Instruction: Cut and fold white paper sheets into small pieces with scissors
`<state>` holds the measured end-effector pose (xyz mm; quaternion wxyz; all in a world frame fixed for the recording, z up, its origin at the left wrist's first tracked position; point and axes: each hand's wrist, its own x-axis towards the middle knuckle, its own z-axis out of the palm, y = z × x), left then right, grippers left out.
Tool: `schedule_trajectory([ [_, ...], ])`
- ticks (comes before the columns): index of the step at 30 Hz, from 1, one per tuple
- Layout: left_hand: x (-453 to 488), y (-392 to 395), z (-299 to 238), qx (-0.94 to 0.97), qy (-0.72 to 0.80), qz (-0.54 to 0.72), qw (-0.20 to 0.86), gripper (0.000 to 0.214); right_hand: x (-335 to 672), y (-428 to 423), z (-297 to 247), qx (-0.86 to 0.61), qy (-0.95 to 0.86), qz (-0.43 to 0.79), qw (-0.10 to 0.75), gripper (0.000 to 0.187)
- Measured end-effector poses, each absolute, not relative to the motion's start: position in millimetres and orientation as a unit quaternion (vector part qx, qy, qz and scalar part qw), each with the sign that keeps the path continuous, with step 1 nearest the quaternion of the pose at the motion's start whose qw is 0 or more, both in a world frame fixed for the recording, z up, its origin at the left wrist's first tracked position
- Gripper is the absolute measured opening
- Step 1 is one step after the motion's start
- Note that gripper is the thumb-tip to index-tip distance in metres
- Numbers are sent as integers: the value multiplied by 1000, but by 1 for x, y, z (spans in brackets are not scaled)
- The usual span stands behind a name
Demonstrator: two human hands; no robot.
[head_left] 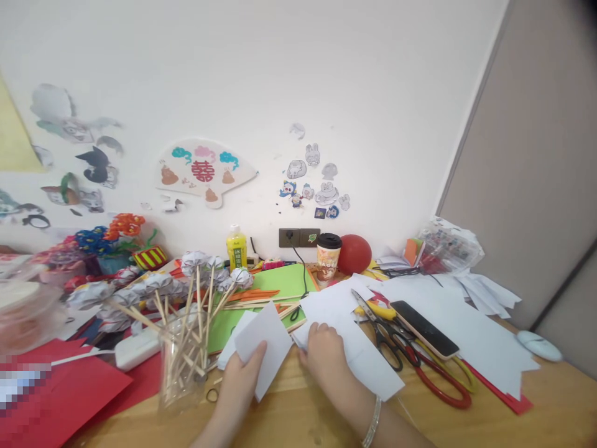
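My left hand [240, 379] grips a small white square of paper [263, 348], thumb on its face, holding it tilted above the wooden table [289, 417]. My right hand [324, 354] rests with curled fingers on a stack of white paper sheets [364, 361], pinching the edge nearest the small square. A silver bracelet [372, 423] circles my right wrist.
A clear jar of paper flowers on wooden sticks [186, 348] stands left of my hands. Red-handled scissors [420, 361], black scissors [387, 342] and a phone [424, 328] lie to the right. Behind are a green mat [275, 286], coffee cup [328, 258], yellow bottle [236, 247], red ball [355, 254]. Red paper [69, 392] lies left.
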<state>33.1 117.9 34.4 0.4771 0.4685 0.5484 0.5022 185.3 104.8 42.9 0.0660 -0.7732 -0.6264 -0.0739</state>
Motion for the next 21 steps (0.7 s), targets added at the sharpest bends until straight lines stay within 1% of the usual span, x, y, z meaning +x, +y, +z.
schedule_trajectory([
  [4, 32, 119, 35, 471, 552, 500, 473, 29, 174, 112, 43, -792, -607, -60, 33, 18],
  [6, 32, 117, 37, 473, 550, 502, 471, 29, 173, 113, 44, -803, -593, -58, 16, 13],
  [10, 33, 113, 42, 473, 550, 504, 470, 26, 178, 107, 47, -799, -597, -71, 20, 14],
  [11, 34, 112, 43, 470, 552, 503, 471, 24, 180, 104, 48, -794, -603, -73, 26, 17],
  [13, 35, 111, 43, 467, 554, 501, 473, 21, 183, 100, 50, -786, -613, -75, 33, 30],
  [15, 35, 110, 43, 467, 554, 500, 474, 22, 184, 98, 50, -781, -620, -74, 32, 39],
  [16, 35, 110, 43, 468, 554, 501, 473, 23, 183, 98, 49, -780, -621, -70, 28, 38],
  [21, 35, 111, 45, 475, 551, 502, 467, 26, 170, 109, 44, -808, -588, -37, -7, 20],
])
